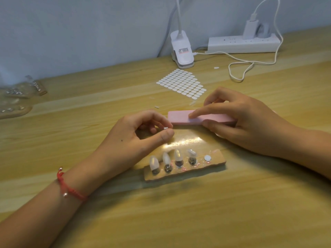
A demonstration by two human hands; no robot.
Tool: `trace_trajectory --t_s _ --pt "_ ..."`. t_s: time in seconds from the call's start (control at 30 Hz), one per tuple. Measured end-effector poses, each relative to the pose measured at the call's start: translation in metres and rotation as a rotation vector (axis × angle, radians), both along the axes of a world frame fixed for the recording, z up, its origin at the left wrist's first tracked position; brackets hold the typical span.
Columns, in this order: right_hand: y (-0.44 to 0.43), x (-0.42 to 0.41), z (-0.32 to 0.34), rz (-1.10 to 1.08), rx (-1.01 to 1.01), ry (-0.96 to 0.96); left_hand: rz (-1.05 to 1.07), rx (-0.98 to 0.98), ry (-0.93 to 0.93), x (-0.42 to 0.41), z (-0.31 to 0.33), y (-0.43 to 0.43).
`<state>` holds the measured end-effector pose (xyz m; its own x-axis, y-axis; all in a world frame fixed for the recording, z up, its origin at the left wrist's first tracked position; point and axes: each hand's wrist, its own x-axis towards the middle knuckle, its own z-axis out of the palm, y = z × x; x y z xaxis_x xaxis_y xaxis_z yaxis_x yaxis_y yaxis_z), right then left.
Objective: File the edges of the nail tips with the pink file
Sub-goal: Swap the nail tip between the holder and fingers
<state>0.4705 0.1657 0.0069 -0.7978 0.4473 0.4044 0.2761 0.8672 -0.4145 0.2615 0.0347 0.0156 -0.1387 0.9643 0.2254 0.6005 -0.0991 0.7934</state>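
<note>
While four nail tips point(169, 158) stand on the wooden holder point(213, 162) nearest the camera, the left hand point(132, 138) pinches one small tip point(165, 128) between thumb and forefinger, just beside the pink file point(180, 118) gripped by the right hand point(245, 120); such a slight pinch could let it flick away under pressure.

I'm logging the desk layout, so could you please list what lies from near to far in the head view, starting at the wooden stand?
Wooden stand → pink file → sticker sheet → clip lamp
</note>
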Motion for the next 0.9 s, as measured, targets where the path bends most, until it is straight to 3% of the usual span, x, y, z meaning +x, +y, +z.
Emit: trace_trajectory --t_s 0.3,0.9 --pt "0.0003 -0.0003 -0.0017 0.007 -0.002 0.006 -0.005 -0.083 0.098 0.0025 0.0020 -0.0024" --pt "0.0001 -0.0011 -0.0011 0.000 0.001 0.001 -0.029 -0.044 0.096 -0.0024 -0.0036 -0.0001"
